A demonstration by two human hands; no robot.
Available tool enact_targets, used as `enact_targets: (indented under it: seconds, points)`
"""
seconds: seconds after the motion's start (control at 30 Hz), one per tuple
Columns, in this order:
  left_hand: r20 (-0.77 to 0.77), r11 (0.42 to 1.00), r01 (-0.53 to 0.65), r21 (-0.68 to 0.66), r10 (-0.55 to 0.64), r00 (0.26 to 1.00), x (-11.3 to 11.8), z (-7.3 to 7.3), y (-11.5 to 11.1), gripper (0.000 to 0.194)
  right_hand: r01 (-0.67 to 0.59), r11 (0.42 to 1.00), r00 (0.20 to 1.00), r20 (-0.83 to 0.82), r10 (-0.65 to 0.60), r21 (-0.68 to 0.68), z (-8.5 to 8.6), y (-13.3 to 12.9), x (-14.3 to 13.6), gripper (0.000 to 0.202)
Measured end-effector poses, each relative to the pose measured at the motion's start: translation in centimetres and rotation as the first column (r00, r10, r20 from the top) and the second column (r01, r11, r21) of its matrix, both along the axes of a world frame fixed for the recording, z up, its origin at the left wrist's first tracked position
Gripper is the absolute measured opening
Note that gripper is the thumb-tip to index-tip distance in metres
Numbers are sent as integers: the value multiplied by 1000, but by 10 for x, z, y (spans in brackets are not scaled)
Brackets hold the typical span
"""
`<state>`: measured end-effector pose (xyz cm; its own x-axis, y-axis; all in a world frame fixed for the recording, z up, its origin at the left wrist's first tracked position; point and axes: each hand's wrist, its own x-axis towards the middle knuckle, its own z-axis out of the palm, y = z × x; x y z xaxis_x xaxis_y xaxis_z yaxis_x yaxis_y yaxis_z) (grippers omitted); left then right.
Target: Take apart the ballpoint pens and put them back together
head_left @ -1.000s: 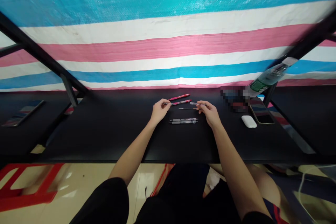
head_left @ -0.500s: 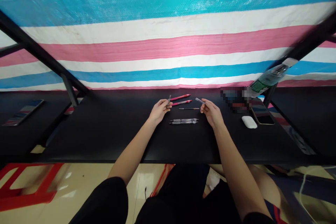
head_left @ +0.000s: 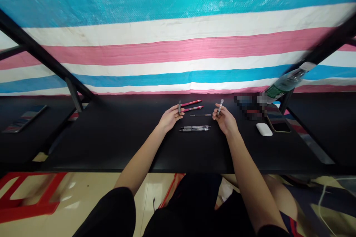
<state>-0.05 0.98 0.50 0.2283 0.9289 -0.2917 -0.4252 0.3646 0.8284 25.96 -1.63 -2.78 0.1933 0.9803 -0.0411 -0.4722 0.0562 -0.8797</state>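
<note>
My left hand (head_left: 170, 118) is closed on a short grey pen part (head_left: 180, 107), which looks like a pen's front grip section and stands nearly upright. Between the fingers of my right hand (head_left: 226, 120) is a clear pen barrel (head_left: 220, 106), tilted with its top toward the right. On the black table between the hands lies a thin pen refill (head_left: 200, 115). Behind it are two red pens, an upper red pen (head_left: 191, 102) and a lower red pen (head_left: 194, 108), their left ends partly behind my left hand. Nearer to me, two clear-and-grey pens (head_left: 194, 128) lie side by side.
At the right stand a white earbud case (head_left: 264, 129), a phone (head_left: 279, 123) and a leaning water bottle (head_left: 286, 85) beside a blurred-out patch. Another phone (head_left: 25, 119) lies far left. Black frame bars slant up on both sides, before a striped sheet (head_left: 178, 55).
The clear barrel in my right hand has turned from pointing left to nearly upright. The grey part in my left hand has also been turned more upright. The pens and refill stay put.
</note>
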Motion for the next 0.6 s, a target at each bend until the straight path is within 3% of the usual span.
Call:
enact_targets:
  seconds: [0.3,0.6]
  points:
    - [-4,998,-24,62,25,1000,0,-2,-1,38,-4,1000,1000,13,4,-12,0,1,-1,24]
    - [-45,997,-8,70,12,999,0,0,-1,33,-27,1000,995,97,27,-6,3,-2,-5,28]
